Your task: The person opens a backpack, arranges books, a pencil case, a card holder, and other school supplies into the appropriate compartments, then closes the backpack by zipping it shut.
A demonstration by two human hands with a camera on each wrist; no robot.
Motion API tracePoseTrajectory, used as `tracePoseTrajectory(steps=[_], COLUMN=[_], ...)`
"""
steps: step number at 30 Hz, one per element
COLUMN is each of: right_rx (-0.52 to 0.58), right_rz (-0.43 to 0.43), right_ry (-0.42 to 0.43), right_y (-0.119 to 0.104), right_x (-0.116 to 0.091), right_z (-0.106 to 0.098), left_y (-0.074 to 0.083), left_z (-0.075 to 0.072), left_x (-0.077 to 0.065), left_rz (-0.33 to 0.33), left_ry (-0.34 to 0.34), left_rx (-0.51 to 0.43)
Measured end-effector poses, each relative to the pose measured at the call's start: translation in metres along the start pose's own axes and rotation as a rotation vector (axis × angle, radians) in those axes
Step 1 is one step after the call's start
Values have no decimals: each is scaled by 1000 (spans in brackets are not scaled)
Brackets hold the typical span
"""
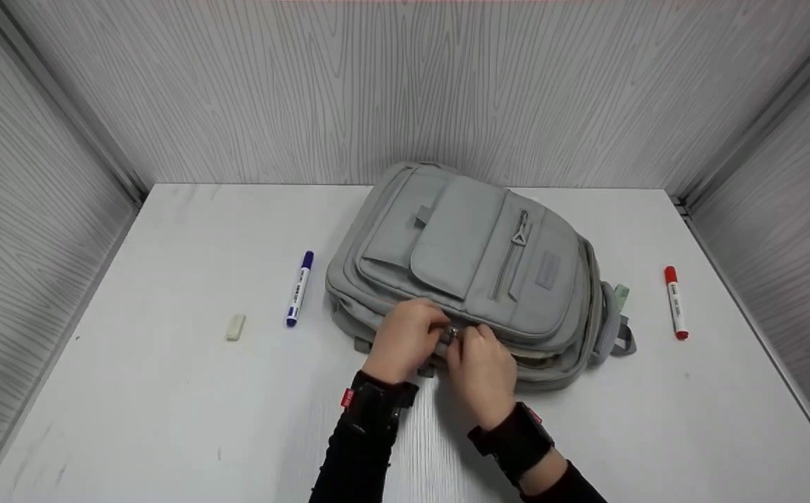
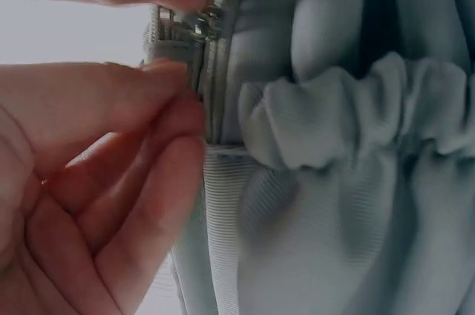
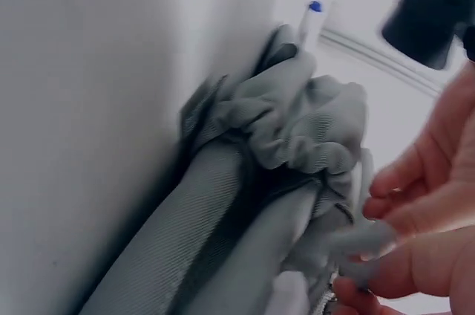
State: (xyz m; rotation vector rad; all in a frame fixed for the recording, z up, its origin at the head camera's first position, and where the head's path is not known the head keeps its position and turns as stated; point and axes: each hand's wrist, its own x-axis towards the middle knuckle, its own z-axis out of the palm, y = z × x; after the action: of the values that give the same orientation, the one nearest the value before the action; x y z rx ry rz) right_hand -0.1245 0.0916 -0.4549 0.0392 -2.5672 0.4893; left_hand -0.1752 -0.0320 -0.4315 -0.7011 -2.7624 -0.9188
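Observation:
A grey backpack [image 1: 446,237] lies on its back on the white table, turned at an angle. My left hand [image 1: 408,335] pinches the fabric edge beside the zipper [image 2: 211,70] on the backpack's near side. Just to its right, my right hand [image 1: 483,367] pinches a grey zipper pull [image 3: 364,244], blurred in the right wrist view. Metal sliders [image 1: 452,332] show between the two hands. Right of them, the side compartment gapes a little. In the left wrist view, a gathered side pocket [image 2: 319,129] hangs next to the left fingertips.
Left of the backpack lie a blue marker [image 1: 299,289] and a small pale eraser [image 1: 235,327]. To the right lies a red marker [image 1: 676,303]. A pale green item [image 1: 621,297] pokes out by the backpack's right side. Wood-grain panels [image 1: 405,91] enclose the table.

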Motion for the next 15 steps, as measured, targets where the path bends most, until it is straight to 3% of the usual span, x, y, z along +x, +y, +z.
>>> tracePoseTrajectory(steps=[7, 15], right_rx=[200, 272], right_rz=[111, 137], right_ry=[-170, -270], right_y=[3, 10], right_x=[4, 7], right_z=[-14, -21], left_y=[1, 1], left_z=[9, 14], left_x=[-3, 0], left_rz=[16, 38], left_ry=[62, 108], left_rx=[115, 220])
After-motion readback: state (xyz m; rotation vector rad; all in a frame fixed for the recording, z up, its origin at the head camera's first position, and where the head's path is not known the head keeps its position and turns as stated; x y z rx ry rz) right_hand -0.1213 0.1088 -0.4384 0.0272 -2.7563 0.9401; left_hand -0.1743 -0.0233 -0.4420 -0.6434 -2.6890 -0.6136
